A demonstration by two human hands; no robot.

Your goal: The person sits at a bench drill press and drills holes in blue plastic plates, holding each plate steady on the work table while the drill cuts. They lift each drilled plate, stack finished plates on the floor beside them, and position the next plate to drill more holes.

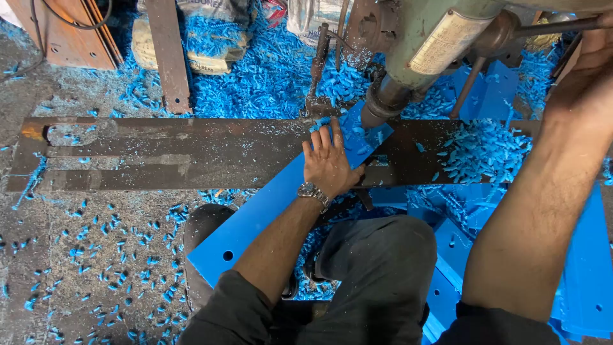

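Note:
My left hand [327,160], with a wristwatch on the wrist, presses flat on a long blue plastic strip [255,217] that lies slanted across a dark steel table [166,153]. The strip's far end sits under the spindle [378,105] of a green drill press [424,38], with blue shavings around the tip. Holes show near the strip's near end. My right hand [590,61] is raised at the upper right and grips the drill's feed handle [555,27], a dark metal rod; its fingers are mostly out of view.
Blue plastic shavings [485,150] pile on the table's right part and cover the floor behind. More blue strips [587,275] are stacked at lower right. Sacks [191,38] and a rusty bar [169,57] stand at the back. My knee [383,268] is below.

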